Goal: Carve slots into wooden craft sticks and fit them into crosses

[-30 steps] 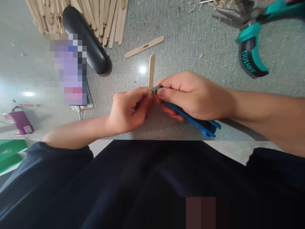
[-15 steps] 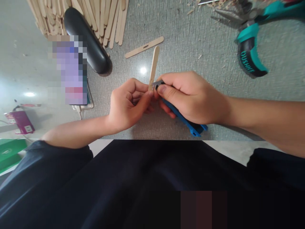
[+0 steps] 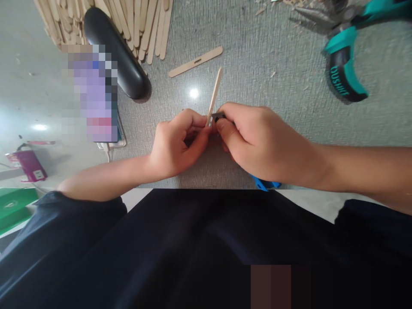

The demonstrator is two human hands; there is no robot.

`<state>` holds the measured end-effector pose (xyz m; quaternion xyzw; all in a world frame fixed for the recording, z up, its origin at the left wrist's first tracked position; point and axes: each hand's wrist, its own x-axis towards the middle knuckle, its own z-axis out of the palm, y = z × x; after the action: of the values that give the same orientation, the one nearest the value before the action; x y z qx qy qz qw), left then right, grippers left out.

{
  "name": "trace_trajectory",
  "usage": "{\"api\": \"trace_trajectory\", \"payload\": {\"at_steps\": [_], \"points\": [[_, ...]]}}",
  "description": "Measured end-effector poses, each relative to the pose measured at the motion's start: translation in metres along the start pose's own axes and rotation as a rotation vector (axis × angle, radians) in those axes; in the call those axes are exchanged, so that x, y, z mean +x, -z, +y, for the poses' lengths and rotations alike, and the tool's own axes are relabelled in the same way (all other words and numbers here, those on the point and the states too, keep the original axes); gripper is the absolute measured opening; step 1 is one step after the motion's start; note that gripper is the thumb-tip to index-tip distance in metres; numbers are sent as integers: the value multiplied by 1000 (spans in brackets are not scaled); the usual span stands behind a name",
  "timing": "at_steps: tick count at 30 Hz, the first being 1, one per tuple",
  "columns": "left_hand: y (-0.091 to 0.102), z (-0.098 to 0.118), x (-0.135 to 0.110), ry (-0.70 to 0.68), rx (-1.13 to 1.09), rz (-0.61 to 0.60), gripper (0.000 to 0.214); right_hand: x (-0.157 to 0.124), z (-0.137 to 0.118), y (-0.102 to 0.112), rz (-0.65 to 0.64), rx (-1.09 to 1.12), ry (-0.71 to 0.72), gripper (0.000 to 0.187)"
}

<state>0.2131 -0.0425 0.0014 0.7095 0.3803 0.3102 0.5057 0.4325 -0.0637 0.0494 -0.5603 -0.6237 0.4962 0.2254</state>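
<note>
Between the thumb and fingers of my left hand (image 3: 180,143) is the lower end of a wooden craft stick (image 3: 215,94). The stick points up and away, tilted to the right, with its narrow edge towards me. My right hand (image 3: 264,139) is closed round a utility knife (image 3: 265,183) with a blue-and-black handle. Its short metal tip (image 3: 219,116) meets the stick just above my left thumb. Most of the handle is hidden under my right hand. Beyond both hands lies another craft stick (image 3: 196,62) with a small slot in its middle.
A pile of craft sticks (image 3: 148,30) lies at the back left, with a black oblong case (image 3: 117,53) against it. Nearby are a blurred phone (image 3: 96,96) and its cable. Teal-handled pliers (image 3: 343,64) and wood shavings (image 3: 298,5) lie at the back right.
The held stick has turned from its flat face to its narrow edge and leans further right. My right hand has rolled over the knife, hiding more of its handle.
</note>
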Motion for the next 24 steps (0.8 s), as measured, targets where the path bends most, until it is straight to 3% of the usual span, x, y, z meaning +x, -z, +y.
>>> {"api": "trace_trajectory", "payload": {"at_steps": [5, 8, 17, 24], "points": [[6, 8, 1, 99, -148, -75, 33, 7, 7, 10, -79, 51, 73, 43], [9, 15, 4, 183, -207, -113, 40, 11, 10, 16, -181, 193, 51, 45], [11, 13, 10, 186, -292, -126, 54, 17, 14, 20, -364, 566, 50, 39], [6, 11, 13, 211, -368, -51, 53, 12, 21, 11, -188, 469, 115, 35]]}}
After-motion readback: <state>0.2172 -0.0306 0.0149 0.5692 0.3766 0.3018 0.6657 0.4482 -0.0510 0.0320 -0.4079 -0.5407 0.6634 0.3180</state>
